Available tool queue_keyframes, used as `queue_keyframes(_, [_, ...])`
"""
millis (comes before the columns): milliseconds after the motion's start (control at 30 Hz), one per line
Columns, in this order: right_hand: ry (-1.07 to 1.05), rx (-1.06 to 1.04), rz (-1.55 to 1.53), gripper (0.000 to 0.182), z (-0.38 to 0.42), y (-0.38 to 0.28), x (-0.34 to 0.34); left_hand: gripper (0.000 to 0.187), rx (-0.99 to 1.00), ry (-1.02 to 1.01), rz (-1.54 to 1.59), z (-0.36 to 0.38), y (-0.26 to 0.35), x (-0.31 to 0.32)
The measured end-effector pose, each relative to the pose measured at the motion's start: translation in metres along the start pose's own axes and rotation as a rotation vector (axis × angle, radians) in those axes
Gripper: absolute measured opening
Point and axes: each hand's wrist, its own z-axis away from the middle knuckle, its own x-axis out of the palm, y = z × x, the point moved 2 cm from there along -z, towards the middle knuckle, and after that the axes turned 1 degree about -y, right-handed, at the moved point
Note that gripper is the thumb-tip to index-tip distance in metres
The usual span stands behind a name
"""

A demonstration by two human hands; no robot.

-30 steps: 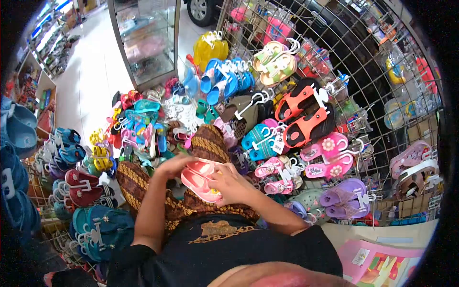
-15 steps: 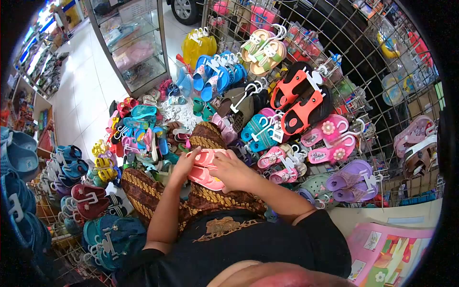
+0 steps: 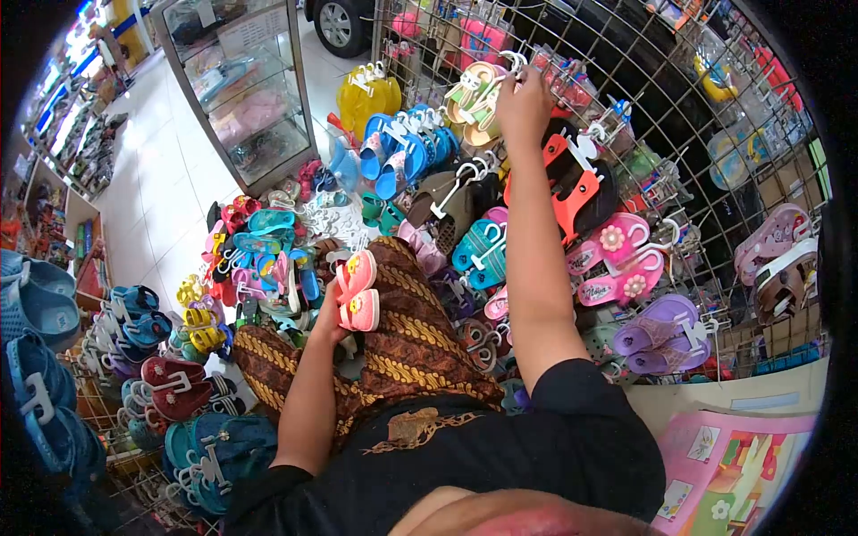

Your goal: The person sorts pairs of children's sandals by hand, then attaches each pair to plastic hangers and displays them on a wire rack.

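My left hand is closed around a pair of pink children's sandals with small yellow decorations, held over my lap. My right arm stretches up to the wire rack. There my right hand is closed at the white hanger of a pair of cream and green sandals, and its fingertips are partly hidden. Close below that hand hang black and orange sandals, partly covered by my forearm. Blue clogs hang to its left.
A wire grid rack carries pink flower sandals and purple sandals. Many small shoes lie piled on the floor ahead. A glass display case stands beyond. More blue sandals hang at my left.
My right hand has left the pink sandals and moved up to the cream and green pair, which has shifted and turned. My left hand now holds the pink sandals alone, tilted more upright.
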Motion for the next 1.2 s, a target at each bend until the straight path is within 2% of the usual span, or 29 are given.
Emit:
queue_keyframes(33, [0.005,0.040,0.059,0.031,-0.006,0.003,0.004,0.049,0.004,-0.011,0.007,-0.002,0.001,-0.003])
queue_keyframes(133, [-0.193,0.266,0.236,0.038,-0.012,-0.007,0.000,0.049,-0.029,-0.001,0.063,-0.005,0.001,-0.009])
queue_keyframes(233, [-0.197,0.344,0.305,0.037,-0.016,0.002,0.014,0.050,-0.033,0.026,0.058,-0.005,0.001,-0.009])
queue_keyframes(333, [-0.215,0.151,0.280,0.033,-0.019,0.016,0.033,0.050,-0.012,0.025,0.010,-0.005,0.003,-0.005])
queue_keyframes(433, [-0.094,0.040,0.216,0.031,-0.011,0.019,0.051,0.051,-0.026,0.017,0.000,-0.003,0.004,0.002])
queue_keyframes(600, [-0.002,0.027,0.019,0.032,0.011,-0.010,0.043,0.050,-0.054,0.014,0.019,-0.013,-0.002,-0.004])
queue_keyframes(667, [-0.091,-0.010,-0.045,0.032,0.013,0.000,0.052,0.049,-0.089,0.006,0.065,-0.016,-0.005,-0.010])
queue_keyframes(767, [0.106,0.034,-0.165,0.034,0.042,-0.009,0.039,0.048,-0.035,-0.010,0.042,-0.012,-0.002,-0.007])
queue_keyframes(833, [0.280,-0.094,-0.160,0.040,0.080,-0.027,0.009,0.048,-0.023,0.004,0.093,-0.019,-0.004,-0.013])
queue_keyframes(867, [0.256,-0.106,-0.287,0.039,0.103,-0.035,-0.001,0.048,-0.021,0.014,0.119,-0.019,-0.006,-0.016])
queue_keyframes(933, [0.111,-0.121,-0.338,0.030,0.162,-0.038,-0.005,0.050,0.014,0.014,0.127,-0.020,-0.002,-0.019])
queue_keyframes(1000, [-0.121,-0.025,-0.379,0.026,0.231,-0.026,0.011,0.054,0.074,0.087,0.056,-0.008,0.013,-0.003])
queue_keyframes(1033, [-0.354,0.037,-0.371,0.021,0.270,-0.022,0.015,0.057,0.101,0.077,0.052,-0.009,0.018,-0.011])
queue_keyframes(1067, [-0.854,0.061,-0.097,0.039,0.319,-0.008,0.028,0.060,0.147,0.055,0.000,-0.011,0.027,-0.020])
queue_keyframes(1100, [-1.218,-0.044,0.076,0.063,0.359,-0.007,0.016,0.061,0.191,0.098,-0.010,-0.006,0.039,-0.016])
queue_keyframes(1133, [-1.337,-0.068,0.240,0.079,0.347,-0.029,-0.003,0.062,0.232,0.141,-0.019,0.001,0.052,-0.011])
queue_keyframes(1200, [-1.345,-0.084,0.259,0.079,0.353,-0.023,0.011,0.064,0.280,0.094,0.023,0.002,0.075,-0.029])
